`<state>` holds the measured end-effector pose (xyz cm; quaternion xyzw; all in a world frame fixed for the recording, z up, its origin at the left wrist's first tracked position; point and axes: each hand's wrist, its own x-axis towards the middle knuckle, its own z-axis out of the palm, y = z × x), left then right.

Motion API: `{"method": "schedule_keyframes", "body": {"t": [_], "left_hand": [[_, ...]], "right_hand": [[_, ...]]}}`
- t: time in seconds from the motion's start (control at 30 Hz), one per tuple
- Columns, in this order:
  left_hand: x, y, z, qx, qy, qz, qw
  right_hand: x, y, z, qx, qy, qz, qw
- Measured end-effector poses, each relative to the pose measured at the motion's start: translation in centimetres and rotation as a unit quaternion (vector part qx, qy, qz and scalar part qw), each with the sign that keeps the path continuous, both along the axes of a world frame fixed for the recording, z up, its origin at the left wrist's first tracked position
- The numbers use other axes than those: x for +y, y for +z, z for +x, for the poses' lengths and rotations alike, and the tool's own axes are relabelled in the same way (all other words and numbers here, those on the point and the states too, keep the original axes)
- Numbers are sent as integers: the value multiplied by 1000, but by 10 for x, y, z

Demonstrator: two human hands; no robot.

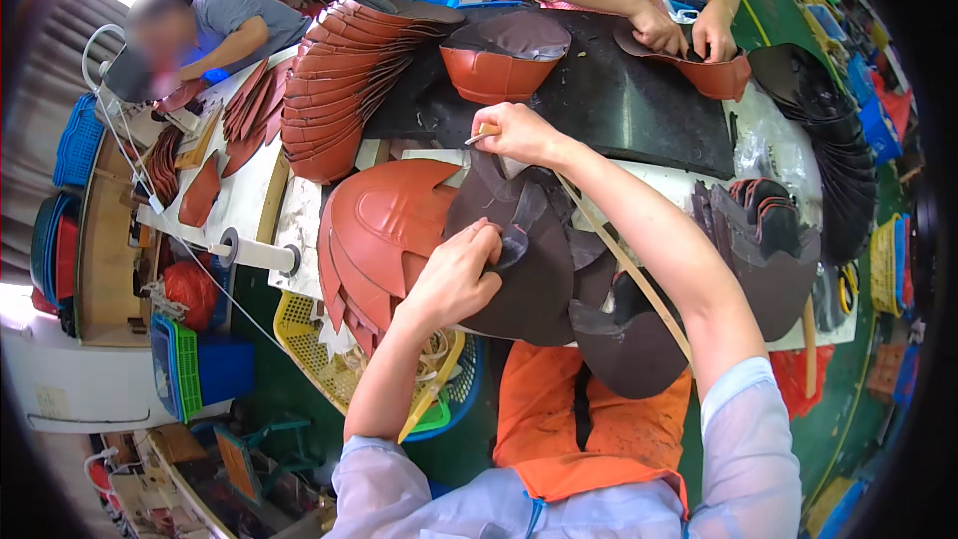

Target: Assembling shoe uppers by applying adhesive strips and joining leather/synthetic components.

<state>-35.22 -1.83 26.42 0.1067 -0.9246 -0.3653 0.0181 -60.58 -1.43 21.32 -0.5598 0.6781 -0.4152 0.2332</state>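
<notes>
My left hand (457, 274) presses down on a dark brown leather piece (534, 269) that lies over a stack of reddish-brown leather pieces (384, 230). Its fingers pinch a folded flap of the brown piece. My right hand (519, 133) is closed on a small brush with a wooden handle (481, 135), held just above the far edge of the brown piece. More dark brown pieces (629, 339) hang over my orange apron (579, 419).
A fanned stack of reddish-brown pieces (334, 80) stands at the back left. A person opposite handles a piece (714, 75) on a black mat (639, 100). Another person sits far left. Dark pieces (838, 140) pile at right. A yellow basket (309, 344) and blue crates (200, 369) sit below the table.
</notes>
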Motion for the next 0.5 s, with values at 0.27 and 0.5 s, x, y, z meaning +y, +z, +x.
{"method": "schedule_keyframes", "body": {"t": [0.27, 0.5], "left_hand": [[1, -14, -17, 60, 71, -30, 995], [6, -11, -31, -15, 89, -74, 993]], "right_hand": [[11, -3, 3, 104, -11, 45, 993], [18, -7, 15, 237, -24, 5, 971]]}}
